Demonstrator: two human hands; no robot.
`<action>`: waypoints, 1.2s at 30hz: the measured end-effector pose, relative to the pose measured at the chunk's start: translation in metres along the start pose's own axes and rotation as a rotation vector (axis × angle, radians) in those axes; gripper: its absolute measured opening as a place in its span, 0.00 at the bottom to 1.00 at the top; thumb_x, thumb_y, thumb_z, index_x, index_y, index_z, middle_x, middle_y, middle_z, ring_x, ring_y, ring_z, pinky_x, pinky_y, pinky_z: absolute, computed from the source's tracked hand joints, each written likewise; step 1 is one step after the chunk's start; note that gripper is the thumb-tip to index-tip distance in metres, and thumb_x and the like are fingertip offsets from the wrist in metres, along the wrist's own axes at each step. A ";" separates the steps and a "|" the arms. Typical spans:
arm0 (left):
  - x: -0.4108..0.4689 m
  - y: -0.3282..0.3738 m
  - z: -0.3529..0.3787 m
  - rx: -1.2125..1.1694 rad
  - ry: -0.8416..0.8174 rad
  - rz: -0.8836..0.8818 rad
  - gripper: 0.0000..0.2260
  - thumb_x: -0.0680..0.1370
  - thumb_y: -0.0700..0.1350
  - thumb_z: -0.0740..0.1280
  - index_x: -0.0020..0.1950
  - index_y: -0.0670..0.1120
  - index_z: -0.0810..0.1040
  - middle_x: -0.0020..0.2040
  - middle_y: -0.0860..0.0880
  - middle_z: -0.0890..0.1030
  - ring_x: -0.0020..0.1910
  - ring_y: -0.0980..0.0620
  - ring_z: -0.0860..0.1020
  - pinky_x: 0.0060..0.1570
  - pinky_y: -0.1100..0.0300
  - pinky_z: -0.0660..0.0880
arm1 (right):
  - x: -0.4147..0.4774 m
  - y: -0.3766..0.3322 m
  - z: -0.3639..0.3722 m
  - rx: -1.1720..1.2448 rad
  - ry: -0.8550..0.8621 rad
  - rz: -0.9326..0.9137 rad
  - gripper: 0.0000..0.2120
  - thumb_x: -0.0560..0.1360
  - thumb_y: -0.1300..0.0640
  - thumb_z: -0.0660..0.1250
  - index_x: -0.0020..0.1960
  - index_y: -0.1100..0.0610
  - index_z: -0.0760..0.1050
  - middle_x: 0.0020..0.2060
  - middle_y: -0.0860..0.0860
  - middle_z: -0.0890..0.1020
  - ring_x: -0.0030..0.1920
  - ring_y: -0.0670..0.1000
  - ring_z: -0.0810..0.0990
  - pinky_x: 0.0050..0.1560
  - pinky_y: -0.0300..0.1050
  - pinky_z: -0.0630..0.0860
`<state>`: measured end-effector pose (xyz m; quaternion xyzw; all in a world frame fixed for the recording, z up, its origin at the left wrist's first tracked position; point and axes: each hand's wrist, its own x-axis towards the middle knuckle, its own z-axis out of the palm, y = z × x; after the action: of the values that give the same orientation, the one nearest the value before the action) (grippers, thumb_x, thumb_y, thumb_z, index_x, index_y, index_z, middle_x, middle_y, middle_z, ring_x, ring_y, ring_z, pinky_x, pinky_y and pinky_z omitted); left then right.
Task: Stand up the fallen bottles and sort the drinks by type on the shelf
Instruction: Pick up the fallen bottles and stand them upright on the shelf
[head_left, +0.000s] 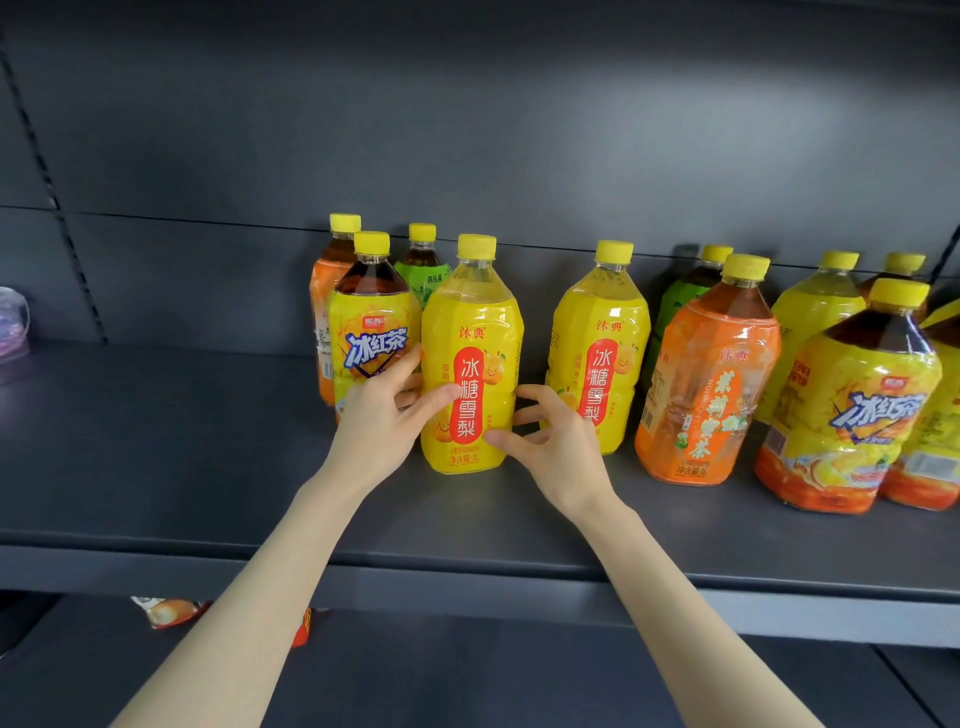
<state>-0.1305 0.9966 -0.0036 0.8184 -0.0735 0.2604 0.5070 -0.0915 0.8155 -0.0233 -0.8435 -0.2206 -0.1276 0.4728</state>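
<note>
Every bottle in view stood upright on the shelf (156, 467), so what seemed left was the sorting, as kinds were still mixed. The left grip (379, 415) and right grip (550, 441) curled round a yellow pear bottle (470, 358), beside the second pear bottle (597, 353).

A single head-worn view looks forward and slightly down from close in front of the dark shelf (156, 457), near enough for both forearms to reach it. The left hand (379, 415) enters from 7 o'clock and the right hand (556, 447) from 5 o'clock, meeting at the yellow bottle (470, 322) near centre. The back panel (467, 130) fills 12 o'clock, and a lower shelf (467, 675) shows at 6 o'clock. The wide lens bows straight lines near the frame edges.
</note>
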 end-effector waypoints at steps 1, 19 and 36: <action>0.000 0.000 0.001 -0.014 -0.009 -0.005 0.32 0.70 0.56 0.65 0.73 0.49 0.66 0.64 0.50 0.77 0.59 0.53 0.77 0.50 0.70 0.74 | 0.000 0.000 0.000 0.001 -0.002 0.000 0.27 0.72 0.51 0.72 0.68 0.53 0.69 0.54 0.51 0.81 0.41 0.46 0.80 0.42 0.36 0.77; 0.007 0.007 0.030 0.070 0.252 -0.095 0.37 0.67 0.67 0.65 0.69 0.49 0.63 0.62 0.51 0.75 0.57 0.51 0.77 0.53 0.54 0.77 | 0.007 0.001 -0.037 -0.129 0.392 -0.175 0.15 0.75 0.55 0.70 0.60 0.58 0.76 0.56 0.52 0.76 0.57 0.53 0.73 0.54 0.40 0.70; 0.015 0.009 0.033 0.166 0.363 -0.120 0.38 0.63 0.75 0.63 0.63 0.50 0.72 0.59 0.49 0.75 0.56 0.50 0.76 0.53 0.51 0.77 | 0.044 -0.007 -0.053 -0.301 0.481 -0.155 0.37 0.68 0.50 0.76 0.70 0.60 0.64 0.65 0.61 0.65 0.64 0.61 0.64 0.64 0.55 0.66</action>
<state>-0.1092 0.9661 -0.0008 0.7997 0.0896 0.3782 0.4575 -0.0571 0.7840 0.0280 -0.8302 -0.1446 -0.3912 0.3699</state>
